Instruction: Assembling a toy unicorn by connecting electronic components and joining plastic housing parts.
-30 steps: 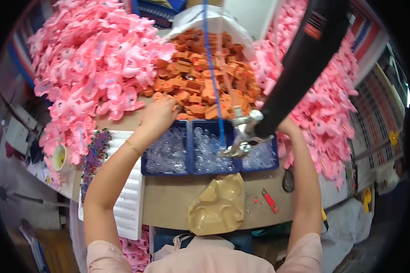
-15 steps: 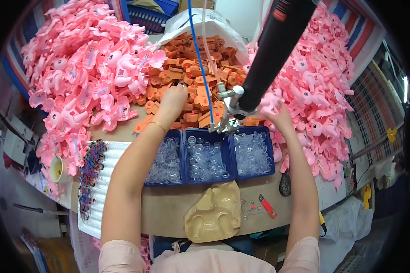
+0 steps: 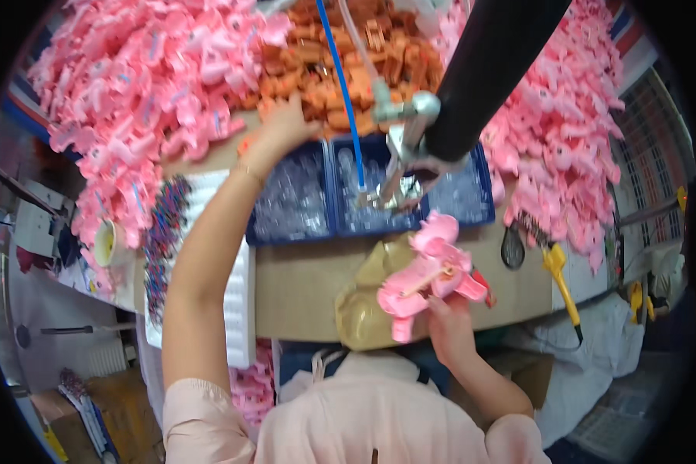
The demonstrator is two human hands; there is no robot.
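My right hand is closed on a pink animal-shaped plastic toy shell, its hollow inner side showing with a peg in it. The shell is above a tan moulded holder at the table's front edge and hides part of it. My left hand reaches to the near edge of a heap of orange plastic parts, thumb and a finger apart. An orange piece lies beside its fingers; I see nothing gripped. Just below that hand are blue bins of clear plastic pieces.
Pink shell heaps rise on both sides. A black tool arm with a metal head and blue hose hangs over the bins. Wired parts lie on white foam. At right is a yellow-handled tool.
My right hand has come from the right-hand pink heap down to the front edge, bringing a pink toy shell. My left hand stays by the orange parts, now at their near edge. The view has shifted.
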